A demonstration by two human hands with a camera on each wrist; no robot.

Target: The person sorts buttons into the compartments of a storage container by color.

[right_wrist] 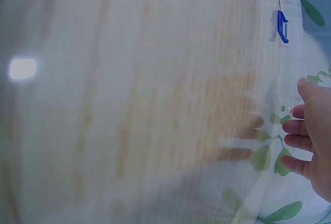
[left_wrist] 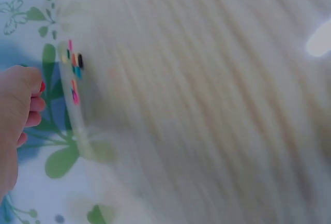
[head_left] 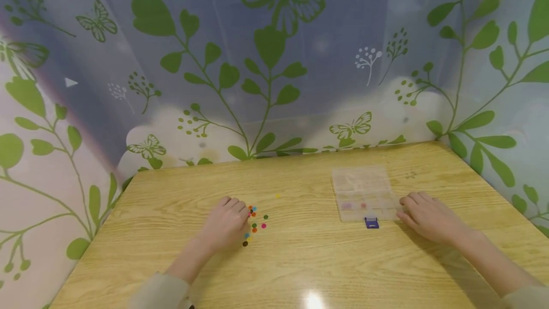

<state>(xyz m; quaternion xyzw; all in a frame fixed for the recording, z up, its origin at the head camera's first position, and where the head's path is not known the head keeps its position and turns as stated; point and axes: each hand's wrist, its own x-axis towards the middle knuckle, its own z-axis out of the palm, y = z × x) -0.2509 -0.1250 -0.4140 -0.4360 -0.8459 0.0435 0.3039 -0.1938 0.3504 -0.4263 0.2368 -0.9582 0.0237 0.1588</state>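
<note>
In the head view my left hand (head_left: 226, 221) is at the left edge of a loose group of small coloured buttons (head_left: 254, 226) on the table. The left wrist view shows a small red button (left_wrist: 42, 86) pinched between its thumb and finger. My right hand (head_left: 430, 216) lies with relaxed fingers at the right edge of a clear plastic compartment box (head_left: 343, 214); its fingertips seem to touch the side. A blue clasp (head_left: 371, 223) sits on the box's front. Inside are a purple piece (head_left: 346, 205) and a red piece (head_left: 363, 205).
A wooden table (head_left: 300, 261) carries everything. One yellow button (head_left: 278, 196) lies apart, behind the group. Several small pale pieces (head_left: 411, 174) lie right of the box's back part. A patterned curtain (head_left: 274, 85) hangs behind and on both sides.
</note>
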